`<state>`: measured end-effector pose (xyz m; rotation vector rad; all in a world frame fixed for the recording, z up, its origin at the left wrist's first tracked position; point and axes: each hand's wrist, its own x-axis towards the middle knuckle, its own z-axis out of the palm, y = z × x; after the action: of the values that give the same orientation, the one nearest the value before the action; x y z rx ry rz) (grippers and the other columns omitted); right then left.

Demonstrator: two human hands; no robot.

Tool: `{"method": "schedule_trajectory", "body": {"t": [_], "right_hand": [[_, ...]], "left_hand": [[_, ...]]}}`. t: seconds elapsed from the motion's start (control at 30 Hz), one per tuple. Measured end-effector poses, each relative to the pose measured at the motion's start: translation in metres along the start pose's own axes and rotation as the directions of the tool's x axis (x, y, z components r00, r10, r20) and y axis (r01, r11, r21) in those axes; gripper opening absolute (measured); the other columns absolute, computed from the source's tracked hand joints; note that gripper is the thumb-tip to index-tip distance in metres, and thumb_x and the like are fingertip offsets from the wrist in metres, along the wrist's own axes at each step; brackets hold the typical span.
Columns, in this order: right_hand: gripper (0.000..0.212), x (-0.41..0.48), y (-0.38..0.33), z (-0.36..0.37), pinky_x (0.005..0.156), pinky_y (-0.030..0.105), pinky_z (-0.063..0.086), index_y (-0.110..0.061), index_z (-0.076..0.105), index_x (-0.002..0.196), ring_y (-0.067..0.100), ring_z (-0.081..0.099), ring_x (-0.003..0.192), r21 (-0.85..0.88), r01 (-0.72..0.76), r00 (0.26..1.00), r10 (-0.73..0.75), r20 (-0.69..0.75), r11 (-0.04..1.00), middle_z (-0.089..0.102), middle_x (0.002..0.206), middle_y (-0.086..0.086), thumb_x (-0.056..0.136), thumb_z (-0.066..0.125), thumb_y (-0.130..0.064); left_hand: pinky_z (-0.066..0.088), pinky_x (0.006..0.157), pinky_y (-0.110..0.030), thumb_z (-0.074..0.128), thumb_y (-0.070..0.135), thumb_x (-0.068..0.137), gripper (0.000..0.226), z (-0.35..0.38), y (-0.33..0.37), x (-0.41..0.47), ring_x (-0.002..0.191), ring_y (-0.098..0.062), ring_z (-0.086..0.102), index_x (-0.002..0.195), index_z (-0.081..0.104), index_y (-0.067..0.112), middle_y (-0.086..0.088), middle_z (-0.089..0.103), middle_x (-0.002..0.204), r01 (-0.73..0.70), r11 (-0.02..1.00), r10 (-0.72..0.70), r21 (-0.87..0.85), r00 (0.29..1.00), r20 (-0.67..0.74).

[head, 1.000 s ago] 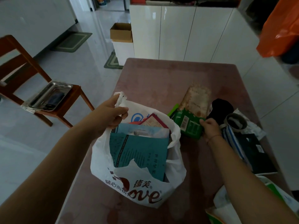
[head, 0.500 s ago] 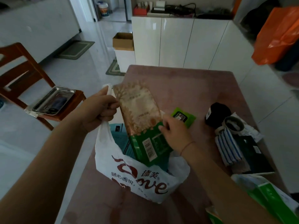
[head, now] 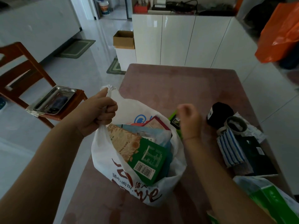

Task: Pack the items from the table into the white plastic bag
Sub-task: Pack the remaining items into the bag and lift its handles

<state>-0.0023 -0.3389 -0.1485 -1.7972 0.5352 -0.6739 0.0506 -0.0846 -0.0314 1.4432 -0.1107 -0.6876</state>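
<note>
Since 0.5 s ago: tan-and-green packet (head: 142,152) has gone from the right hand's hold above the mouth to lying inside the white plastic bag (head: 101,152), tilted, barcode end nearest, on top of the blue and red flat items already in there. Right hand (head: 189,122) has drawn back to the right of the bag.

Left hand (head: 101,113): fist tight round the bag's handle, holding the mouth up and wide.
Right hand: fingers curled, motion-blurred, over the small green packet (head: 175,121) just far-right of the bag; cannot tell if it pinches it.

Judgement: one more item packed; small green packet looks next.

Left to pack, right side of table (head: 178,88): black roll (head: 220,113), tape ring (head: 236,125), striped cloth (head: 231,151), dark flat box (head: 257,157), close together, some overlapping.

Edges: bag stands near the table's left edge. Bare tabletop lies far of the bag. Room inside remains mainly along the bag's right side.
</note>
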Motion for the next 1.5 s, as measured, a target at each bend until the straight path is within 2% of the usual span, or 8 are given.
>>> {"method": "schedule_trajectory", "body": {"t": [0.17,0.47,0.67,0.77,0.93,1.1,1.27,1.5], "right_hand": [[0.076,0.051,0.097,0.006,0.095,0.037,0.047,0.002,0.048,0.13,0.033,0.054,0.121,-0.098,-0.718,0.683,0.725,0.091,0.689,0.054,0.133,0.02,0.075,0.072,-0.046],[0.111,0.067,0.12,0.055,0.11,0.047,0.036,-0.006,0.026,0.141,0.038,0.037,0.133,-0.177,-0.854,0.512,0.851,-0.116,0.489,0.032,0.147,0.019,0.056,0.083,-0.048],[0.079,0.069,0.121,0.063,0.09,0.037,0.051,-0.002,0.047,0.129,0.03,0.059,0.114,0.008,-0.854,0.52,0.854,0.009,0.52,0.058,0.131,0.016,0.064,0.084,-0.026],[0.07,0.061,0.103,0.052,0.091,0.039,0.053,-0.001,0.054,0.124,0.031,0.062,0.11,-0.023,-0.746,0.666,0.746,-0.019,0.665,0.062,0.126,0.017,0.063,0.083,-0.022],[0.067,0.047,0.008,0.009,0.088,0.035,0.053,-0.009,0.058,0.119,0.023,0.063,0.105,-0.022,-0.08,0.996,0.079,-0.036,0.997,0.063,0.118,0.012,0.062,0.083,-0.033],[0.054,-0.015,-0.055,0.002,0.076,0.038,0.055,-0.008,0.058,0.104,0.028,0.06,0.094,-0.101,0.361,0.882,-0.304,0.36,0.927,0.061,0.103,0.015,0.063,0.079,-0.035],[0.054,-0.05,-0.034,0.046,0.091,0.039,0.04,-0.015,0.052,0.119,0.03,0.048,0.109,-0.543,0.586,0.747,-0.142,0.65,0.601,0.05,0.117,0.009,0.075,0.071,-0.04],[0.042,-0.054,-0.035,0.025,0.092,0.031,0.051,-0.011,0.054,0.128,0.018,0.061,0.106,-0.066,0.269,0.772,-0.174,0.611,0.961,0.06,0.124,0.008,0.089,0.06,-0.026]], "left_hand": [[0.028,0.035,-0.012,0.039,0.001,0.087,0.057,0.005,0.001,0.006,0.036,-0.005,0.032,0.131,0.031,0.036,0.002,0.044,0.051,0.014,0.999,-0.014,0.032,1.0,-0.011],[0.028,0.035,-0.014,0.042,0.0,0.085,0.07,0.01,-0.007,0.011,0.039,-0.004,0.032,0.143,0.023,0.034,0.0,0.041,0.053,0.051,0.998,-0.048,0.03,0.995,-0.09],[0.028,0.039,-0.014,0.043,0.002,0.086,0.068,0.004,-0.003,0.001,0.042,-0.004,0.032,0.143,0.025,0.036,-0.001,0.041,0.055,0.053,0.998,-0.05,0.039,0.995,-0.085],[0.024,0.042,-0.015,0.042,0.002,0.086,0.067,0.001,-0.001,-0.005,0.042,-0.005,0.031,0.142,0.027,0.036,-0.001,0.039,0.056,0.038,0.999,-0.036,0.03,0.997,-0.065],[0.024,0.039,-0.014,0.041,0.001,0.087,0.066,0.0,-0.001,-0.005,0.041,-0.005,0.03,0.142,0.027,0.034,-0.002,0.037,0.058,0.011,1.0,-0.01,0.018,0.999,-0.052],[0.016,0.041,-0.016,0.037,0.0,0.088,0.055,0.007,0.001,-0.008,0.037,-0.004,0.027,0.135,0.032,0.028,0.0,0.036,0.055,-0.032,0.999,0.032,-0.023,0.999,-0.014],[0.013,0.037,-0.016,0.034,-0.002,0.088,0.039,0.01,0.002,-0.014,0.035,-0.004,0.025,0.118,0.04,0.023,-0.001,0.033,0.057,-0.038,0.999,0.038,-0.03,0.999,0.014],[0.015,0.034,-0.016,0.035,0.001,0.088,0.037,0.013,-0.006,-0.008,0.033,-0.004,0.025,0.114,0.035,0.028,0.002,0.037,0.049,-0.053,0.998,0.053,-0.038,0.999,0.005]]}}
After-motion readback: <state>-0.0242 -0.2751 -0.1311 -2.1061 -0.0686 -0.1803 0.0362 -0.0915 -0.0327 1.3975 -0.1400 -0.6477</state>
